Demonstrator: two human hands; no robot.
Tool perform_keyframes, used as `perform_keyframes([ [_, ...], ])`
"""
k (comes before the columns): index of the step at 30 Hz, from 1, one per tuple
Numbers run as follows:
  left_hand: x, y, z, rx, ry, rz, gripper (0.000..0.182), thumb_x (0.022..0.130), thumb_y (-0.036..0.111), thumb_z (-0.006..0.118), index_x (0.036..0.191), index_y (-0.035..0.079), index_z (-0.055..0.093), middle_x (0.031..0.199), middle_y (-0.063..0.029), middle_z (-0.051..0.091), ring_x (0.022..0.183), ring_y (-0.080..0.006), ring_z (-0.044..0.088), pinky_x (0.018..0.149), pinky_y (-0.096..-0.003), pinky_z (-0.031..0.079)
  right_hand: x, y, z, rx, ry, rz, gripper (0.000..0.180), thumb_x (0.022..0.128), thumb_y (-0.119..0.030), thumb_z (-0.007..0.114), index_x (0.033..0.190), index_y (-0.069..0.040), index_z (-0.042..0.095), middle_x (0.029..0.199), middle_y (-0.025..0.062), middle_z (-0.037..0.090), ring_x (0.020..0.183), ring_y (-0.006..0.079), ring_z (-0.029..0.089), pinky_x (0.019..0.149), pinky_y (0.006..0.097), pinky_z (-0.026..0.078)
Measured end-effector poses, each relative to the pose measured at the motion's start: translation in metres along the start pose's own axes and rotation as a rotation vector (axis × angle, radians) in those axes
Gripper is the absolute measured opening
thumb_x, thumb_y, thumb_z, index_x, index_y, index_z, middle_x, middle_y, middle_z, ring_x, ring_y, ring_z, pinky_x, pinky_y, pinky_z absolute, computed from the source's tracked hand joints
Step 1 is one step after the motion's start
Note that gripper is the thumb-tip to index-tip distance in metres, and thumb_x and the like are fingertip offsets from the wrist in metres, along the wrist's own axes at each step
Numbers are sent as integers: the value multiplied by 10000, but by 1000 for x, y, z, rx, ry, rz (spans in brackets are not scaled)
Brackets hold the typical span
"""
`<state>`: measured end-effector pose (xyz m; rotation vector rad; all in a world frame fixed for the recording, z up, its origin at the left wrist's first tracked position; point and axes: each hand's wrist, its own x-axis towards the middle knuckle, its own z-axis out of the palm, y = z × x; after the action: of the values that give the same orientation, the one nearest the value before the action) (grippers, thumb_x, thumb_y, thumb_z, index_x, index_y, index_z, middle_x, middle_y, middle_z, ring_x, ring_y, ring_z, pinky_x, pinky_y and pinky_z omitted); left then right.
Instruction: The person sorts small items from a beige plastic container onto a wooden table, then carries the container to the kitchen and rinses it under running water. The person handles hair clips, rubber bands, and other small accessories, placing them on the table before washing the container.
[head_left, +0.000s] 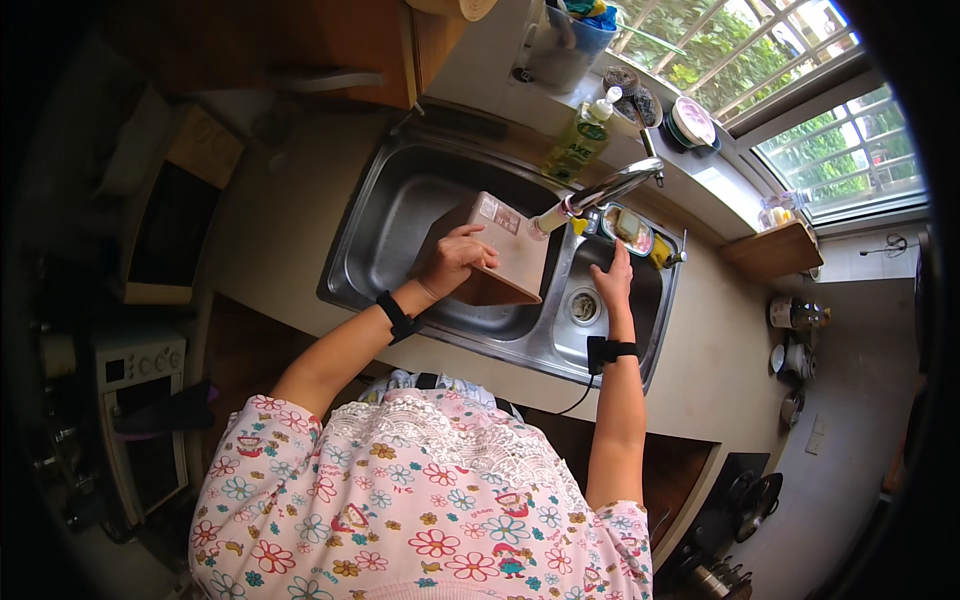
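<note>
A pinkish-beige box-shaped container (517, 259) is tilted over the large left basin (394, 217) of a steel double sink; its label bears writing. My left hand (452, 259) grips the container at its near left edge, fingers bent over it. Above its far right corner is the outlet of a chrome faucet (619, 182). My right hand (615, 281) is over the small right basin (583, 264), thumb and fingers apart, with nothing visible in it. Its fingertips are close to a soap dish (640, 244) with a soap bar (627, 223); contact is unclear.
Behind the sink stands an AXE dish soap bottle (576, 142). A yellow cloth (660, 251) lies at the right basin's back corner. Bowls (694, 121) and scouring pads (637, 101) sit on the windowsill. A drain strainer (583, 306) fills the right basin's outlet.
</note>
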<state>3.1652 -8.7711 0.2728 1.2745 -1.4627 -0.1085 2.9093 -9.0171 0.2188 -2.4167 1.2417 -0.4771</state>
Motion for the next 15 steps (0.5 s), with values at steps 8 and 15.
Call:
perform_keyframes([
  [8,0,-7,10,-22,-9,-12,237,706,-137,594,656,75,501,790,-42,736,863,-198,716,1005,-447,477,-3,1,2,6,-43,86,806,728,-185,722,1439,-35,374,1435,192,445,1266,402,460,1063,461,363],
  [15,3,-9,9,-22,-8,-25,233,713,-126,595,648,75,498,775,-36,733,851,-197,718,1006,-444,476,-33,-61,-3,266,-119,109,999,798,-478,737,1477,78,260,1517,318,271,1424,383,293,1156,412,247],
])
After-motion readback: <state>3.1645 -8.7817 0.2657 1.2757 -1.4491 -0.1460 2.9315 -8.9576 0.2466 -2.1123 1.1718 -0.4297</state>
